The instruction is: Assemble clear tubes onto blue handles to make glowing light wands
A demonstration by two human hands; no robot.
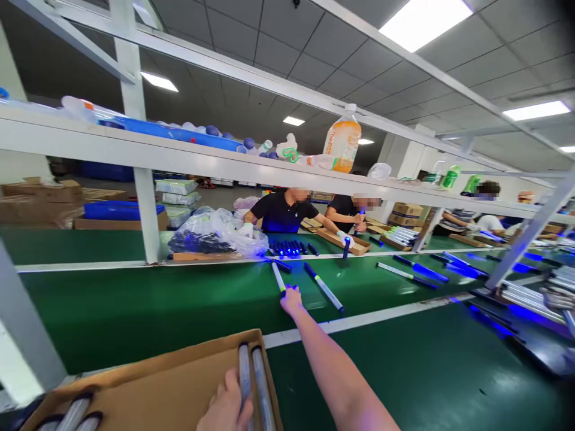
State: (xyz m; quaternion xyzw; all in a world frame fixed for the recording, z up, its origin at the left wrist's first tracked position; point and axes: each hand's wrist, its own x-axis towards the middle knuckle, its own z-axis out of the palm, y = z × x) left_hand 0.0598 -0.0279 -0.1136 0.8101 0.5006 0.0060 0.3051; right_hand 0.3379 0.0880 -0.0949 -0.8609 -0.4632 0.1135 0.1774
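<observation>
My right hand (291, 300) reaches over the green belt, its fingers closed round the near end of a light stick (278, 276) with a clear tube and a yellow-green ring. Next to it on the belt lies a second light stick (326, 290) with a dark handle. At the lower middle, my left hand (227, 404) grips a clear tube (244, 365) with a dark cap, inside an open cardboard box (171, 392). Another capped tube (263, 383) lies along the box's right wall. Several more tubes (76, 410) rest in the box's left corner.
Across the belt (148, 299) two people in dark shirts work; one's white-gloved hand (345, 238) holds a lit handle. A plastic bag of dark parts (215, 233) sits opposite. Overhead runs a white shelf (269, 170) with a bottle (342, 140). More light sticks (422, 270) lie to the right.
</observation>
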